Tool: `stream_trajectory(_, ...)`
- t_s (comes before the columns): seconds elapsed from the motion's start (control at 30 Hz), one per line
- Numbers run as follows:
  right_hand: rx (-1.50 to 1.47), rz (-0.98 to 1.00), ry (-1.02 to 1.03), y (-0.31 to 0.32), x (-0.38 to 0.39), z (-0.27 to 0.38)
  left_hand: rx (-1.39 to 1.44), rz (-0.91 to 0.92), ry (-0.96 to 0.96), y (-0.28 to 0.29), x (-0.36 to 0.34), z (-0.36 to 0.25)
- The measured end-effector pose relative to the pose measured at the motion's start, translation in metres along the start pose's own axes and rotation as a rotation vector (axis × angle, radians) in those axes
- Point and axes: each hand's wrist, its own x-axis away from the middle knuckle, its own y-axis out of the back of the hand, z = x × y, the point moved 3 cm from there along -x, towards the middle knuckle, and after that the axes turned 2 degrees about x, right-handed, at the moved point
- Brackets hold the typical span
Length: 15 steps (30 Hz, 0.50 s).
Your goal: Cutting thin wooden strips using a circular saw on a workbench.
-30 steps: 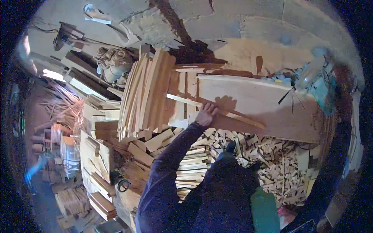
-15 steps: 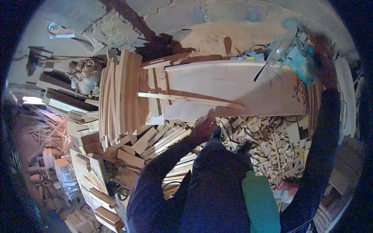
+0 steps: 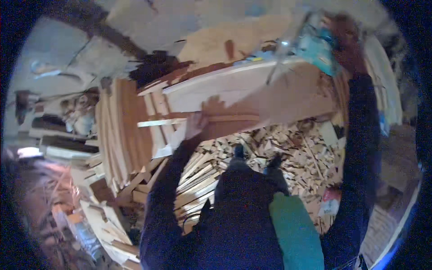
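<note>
My left hand (image 3: 196,125), somewhat blurred, reaches over a thin wooden strip (image 3: 157,123) lying across a broad flat board (image 3: 297,94). Its fingers look apart, and their shadow falls on the board just beyond; contact with the strip cannot be made out. At the far right, my right hand (image 3: 345,40) is closed about the right side of a teal power tool (image 3: 317,50). The tool rests by the board's far right corner, smeared by motion. Its handle is hidden behind the fingers.
A stack of long wooden slats (image 3: 119,130) stands left of the board. Small wood offcuts (image 3: 306,157) and longer pale sticks (image 3: 195,175) cover the ground around my feet. Sawdust (image 3: 207,47) lies beyond the board. A wooden panel (image 3: 101,229) is at the lower left.
My left hand has moved left and away from me, from the board's near edge to over the strip. The view has shifted and turned; my right hand stays at the tool.
</note>
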Motion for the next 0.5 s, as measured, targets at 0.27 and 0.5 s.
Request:
stream_trajectory(0.27,-0.233,0.286,-0.279,-0.002,-0.001,0.003,-0.475,0.057,-0.527,-0.104,0.031,-0.115)
stream_trajectory(0.5,0.032,0.074,-0.094,0.028,-0.016,0.033,-0.528,0.064,-0.198,-0.033,-0.007,-0.075)
